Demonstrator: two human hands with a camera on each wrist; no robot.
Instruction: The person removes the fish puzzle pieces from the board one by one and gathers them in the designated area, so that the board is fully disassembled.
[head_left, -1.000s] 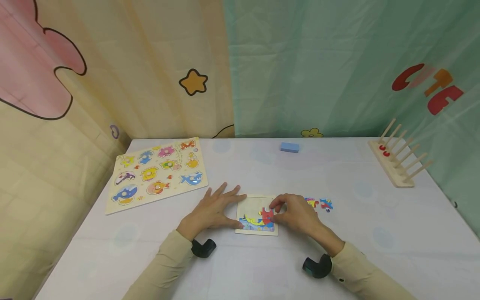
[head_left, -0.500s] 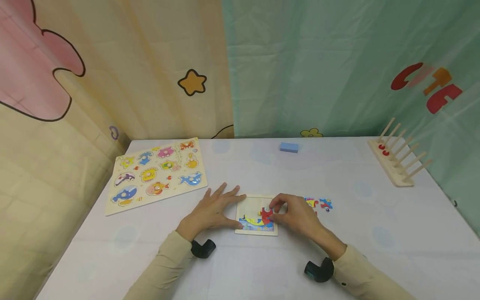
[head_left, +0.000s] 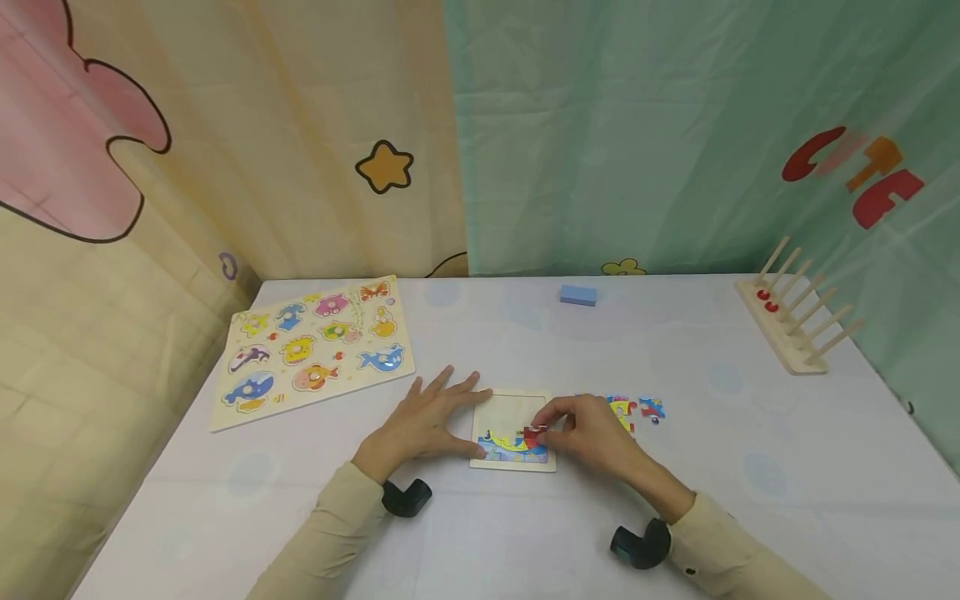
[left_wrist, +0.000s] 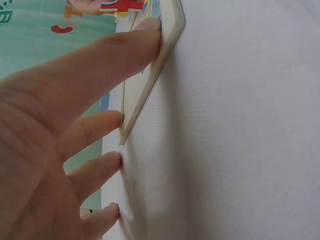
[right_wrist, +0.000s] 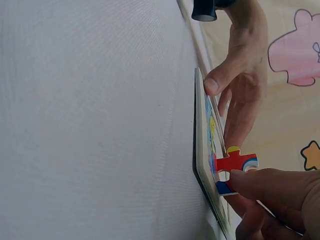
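Curtains (head_left: 585,125), cream and green with printed shapes, hang beyond the fingers of the left hand (head_left: 422,425) and the right hand (head_left: 592,429). Tabletop (head_left: 480,542): white cloth, under and all around both sets of fingers.

Animal board (head_left: 350,373): pale wood with coloured sea creatures; lies flat, beyond and left of the left fingers, its near right corner not far from their tips. Peg rack (head_left: 799,354): wooden, well to the right of the right fingers and further off; upright pegs, two small red items near its far end.

Sleeves (head_left: 330,525), beige, behind each set of fingers; a black wrist device (head_left: 407,497) at either wrist.

Left fingers straight and spread wide, gripping nothing: thumb on the puzzle tray (head_left: 510,408) at its near left corner, index tip at its far left corner, the others clear of it. Tray flat, between the two sets of fingers; yellow-and-blue picture pieces (head_left: 508,452) fill its near part.

Blue block (head_left: 578,295): well beyond the right fingers. Loose pieces (head_left: 652,408): just right of the right fingers, partly hidden by that hand; count uncertain.

Red piece (right_wrist: 234,162): pinched between right thumb and fingers, nearly closed on it; tipped up on edge over the tray's right side. Contact with tray cannot be told.
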